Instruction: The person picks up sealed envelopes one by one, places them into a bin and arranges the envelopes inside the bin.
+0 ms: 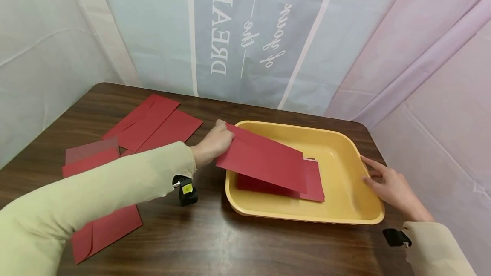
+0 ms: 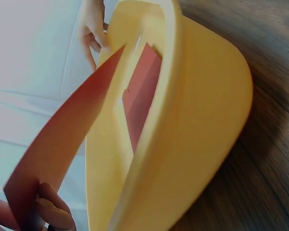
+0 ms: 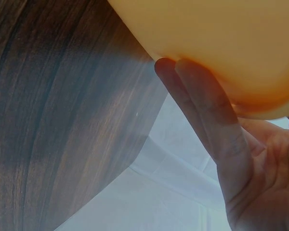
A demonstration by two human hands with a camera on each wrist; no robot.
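Note:
My left hand (image 1: 215, 143) pinches a red envelope (image 1: 264, 159) by its left end. The envelope slants over the left part of a yellow plastic basin (image 1: 303, 215). Beneath it, inside the basin, lie more red envelopes (image 1: 315, 182), partly hidden by the held one. In the left wrist view, curled fingers grip the near end of the envelope (image 2: 70, 130). At the basin's right side, my right hand (image 1: 395, 188) holds the rim, the thumb over the edge. The right wrist view shows its fingers (image 3: 207, 106) lying against the basin's outer wall (image 3: 221, 38).
Two red envelopes (image 1: 153, 116) lie overlapping at the table's back left. Others, including a lower one (image 1: 111, 227), lie partly behind my left sleeve (image 1: 115, 191), beside a translucent sheet (image 1: 90, 150). The dark wooden table (image 1: 215, 242) borders a printed cloth (image 1: 161, 29).

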